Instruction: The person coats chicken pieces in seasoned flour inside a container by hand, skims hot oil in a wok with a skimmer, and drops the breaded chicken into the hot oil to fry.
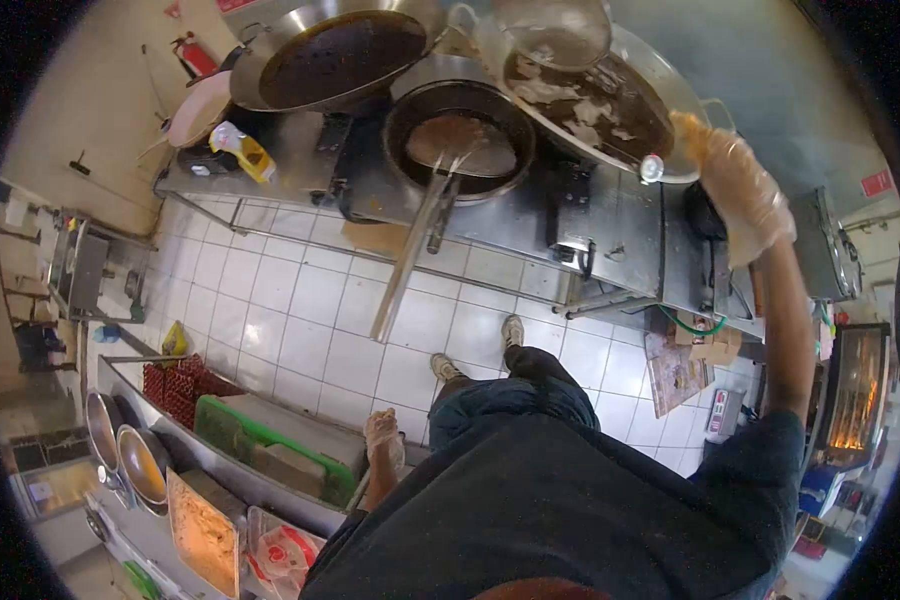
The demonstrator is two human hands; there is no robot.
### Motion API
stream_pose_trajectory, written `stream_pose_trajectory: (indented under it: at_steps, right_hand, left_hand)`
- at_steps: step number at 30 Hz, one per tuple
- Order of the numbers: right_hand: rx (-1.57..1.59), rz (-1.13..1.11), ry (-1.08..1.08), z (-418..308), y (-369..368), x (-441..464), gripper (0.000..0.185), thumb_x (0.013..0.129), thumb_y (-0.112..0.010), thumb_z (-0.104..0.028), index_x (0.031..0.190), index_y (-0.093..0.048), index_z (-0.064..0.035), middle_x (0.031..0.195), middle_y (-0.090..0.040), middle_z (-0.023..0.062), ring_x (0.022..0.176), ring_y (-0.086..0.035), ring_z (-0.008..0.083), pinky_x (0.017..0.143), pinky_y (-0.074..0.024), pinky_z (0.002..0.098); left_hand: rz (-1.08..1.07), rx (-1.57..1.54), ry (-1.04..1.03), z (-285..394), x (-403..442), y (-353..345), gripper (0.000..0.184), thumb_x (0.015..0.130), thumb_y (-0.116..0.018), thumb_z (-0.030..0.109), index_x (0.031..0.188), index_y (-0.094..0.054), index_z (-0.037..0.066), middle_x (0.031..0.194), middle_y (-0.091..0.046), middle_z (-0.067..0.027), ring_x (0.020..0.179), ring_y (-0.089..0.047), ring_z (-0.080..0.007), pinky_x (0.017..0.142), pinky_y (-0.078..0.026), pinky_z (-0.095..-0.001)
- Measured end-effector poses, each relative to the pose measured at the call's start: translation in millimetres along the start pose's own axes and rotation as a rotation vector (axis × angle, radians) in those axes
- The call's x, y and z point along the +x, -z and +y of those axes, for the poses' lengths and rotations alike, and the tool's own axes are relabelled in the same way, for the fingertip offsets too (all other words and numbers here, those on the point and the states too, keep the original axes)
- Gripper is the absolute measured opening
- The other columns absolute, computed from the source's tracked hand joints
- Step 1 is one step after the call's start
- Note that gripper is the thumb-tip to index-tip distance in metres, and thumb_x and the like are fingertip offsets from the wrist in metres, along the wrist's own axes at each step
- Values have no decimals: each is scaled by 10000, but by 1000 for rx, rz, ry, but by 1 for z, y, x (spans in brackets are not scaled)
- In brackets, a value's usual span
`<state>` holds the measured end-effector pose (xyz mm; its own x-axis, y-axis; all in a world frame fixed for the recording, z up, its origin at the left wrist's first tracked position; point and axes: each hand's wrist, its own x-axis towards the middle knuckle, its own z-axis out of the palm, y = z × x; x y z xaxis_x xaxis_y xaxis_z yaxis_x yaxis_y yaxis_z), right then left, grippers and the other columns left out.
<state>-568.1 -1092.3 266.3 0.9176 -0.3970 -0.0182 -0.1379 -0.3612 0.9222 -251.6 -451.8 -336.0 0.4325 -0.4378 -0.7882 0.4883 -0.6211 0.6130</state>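
Observation:
My right hand (738, 190), in a clear plastic glove, is raised at the right rim of a wide pan of dark oil (610, 105). Its fingers are closed on a battered piece (692, 130), orange-brown, at the pan's edge. A round dial thermometer (651, 169) sits on the near rim. Pale food floats in the oil, and a strainer (555, 35) rests over the far side. Down by my side, my left hand (383, 438) is also gloved; its fingers are too small and blurred to read, and it hangs near the counter with the trays.
A black pan (460, 140) holds a long-handled ladle (410, 260) jutting toward me. Another large oil pan (345, 55) stands at the far left, near a yellow bottle (245, 152). Behind me are a green-rimmed container (270, 450) and a crumb-filled tray (205, 530).

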Motion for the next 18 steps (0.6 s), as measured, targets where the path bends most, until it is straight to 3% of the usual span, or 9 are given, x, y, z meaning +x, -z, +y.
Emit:
stream_pose_trajectory:
  at_steps: [1,2,3,6,8,9,11,15,18]
  right_hand:
    - [-100,-79,-75,10,-33,-6,667,876,-590,-142,1488,-346,-40,1018,-573,21,974,-571,174,883,-462,312]
    - [-135,-36,42,34,-65,-15,614,868,-608,-156,1440,-417,-38,1096,-586,23,1059,-569,174,912,-456,307]
    - [-160,-96,137,55,-92,-20,592,867,-607,-164,1422,-444,-38,1129,-597,25,1089,-570,173,924,-454,309]
    - [-115,-423,322,109,-178,-27,545,883,-571,-176,1400,-462,-42,1121,-628,31,1058,-590,175,909,-466,328]
    - [132,-577,278,137,-271,-33,442,912,-544,-183,1333,-508,-53,1042,-651,40,968,-629,193,844,-499,343]
    - [287,-682,208,146,-282,-26,403,916,-554,-190,1295,-542,-53,1010,-658,46,895,-636,198,779,-509,339]
    - [521,-837,80,160,-302,-15,361,928,-553,-199,1259,-576,-56,954,-648,45,796,-621,191,690,-499,326]
    - [885,-946,98,152,-314,1,341,960,-515,-208,1266,-573,-67,862,-581,21,696,-534,148,593,-419,291]
    - [1330,-1093,85,136,-315,12,330,984,-487,-216,1271,-571,-76,792,-531,3,621,-468,115,520,-359,265]
  left_hand:
    - [21,-33,-20,7,-11,-10,237,899,-643,276,898,-601,43,742,-597,-50,584,-574,-200,543,-485,-376]
    - [42,-66,-40,15,-23,-20,213,903,-624,264,854,-588,60,721,-585,-40,570,-556,-195,530,-468,-369]
    - [148,229,-232,27,-42,-35,232,924,-579,248,746,-553,100,663,-543,-13,511,-501,-183,479,-427,-357]
    - [393,872,-453,58,-82,-72,218,897,-604,277,774,-593,97,662,-567,-36,586,-547,-205,541,-456,-364]
    - [363,1388,-359,16,-49,-60,305,812,-709,264,1018,-652,46,808,-665,-98,777,-663,-265,690,-522,-394]
    - [256,815,61,29,-47,-71,262,830,-680,262,1005,-671,67,759,-669,-103,710,-665,-290,655,-529,-407]
    - [346,1201,-388,15,-57,-85,237,846,-657,265,985,-676,73,744,-676,-111,686,-670,-298,639,-533,-412]
    - [384,1171,-303,-13,-45,-117,294,832,-665,296,1035,-679,84,867,-712,-104,799,-696,-276,658,-541,-409]
    - [388,1108,-172,-16,-54,-141,317,824,-669,302,1054,-676,84,921,-718,-100,853,-699,-273,671,-544,-410]
